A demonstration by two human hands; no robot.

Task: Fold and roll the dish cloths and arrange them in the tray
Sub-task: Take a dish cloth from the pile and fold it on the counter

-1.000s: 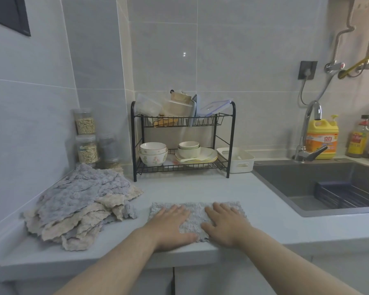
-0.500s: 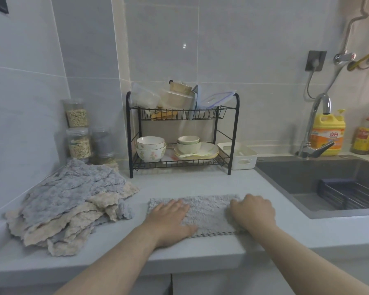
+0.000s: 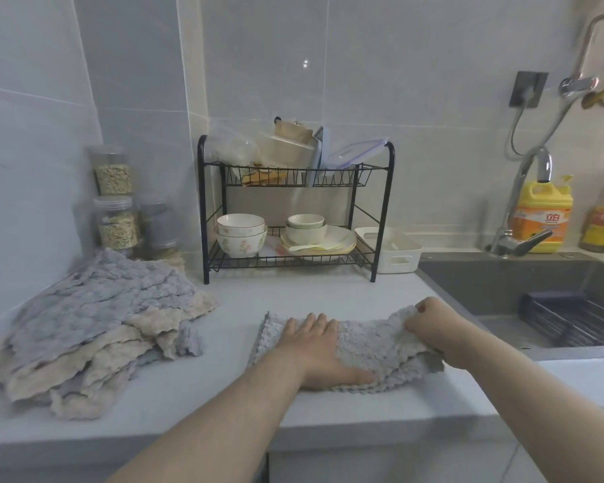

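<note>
Grey dish cloth (image 3: 370, 346) pinned flat and lifted at one end on the bench (image 3: 196, 406).

The cloth is pressed down by the flat, spread left hand (image 3: 316, 350), while its right edge, flat half a second ago, is now pinched and raised by the right hand (image 3: 436, 327). The white tray (image 3: 394, 252) beside the rack (image 3: 293, 210) is seen with nothing discernible inside; bowls (image 3: 241, 235) are held on the rack's lower shelf. Unfolded cloths (image 3: 95, 325) are piled at left.

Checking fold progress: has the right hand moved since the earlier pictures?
Yes. The right hand went rightward toward the sink, now gripping the cloth's end.
</note>
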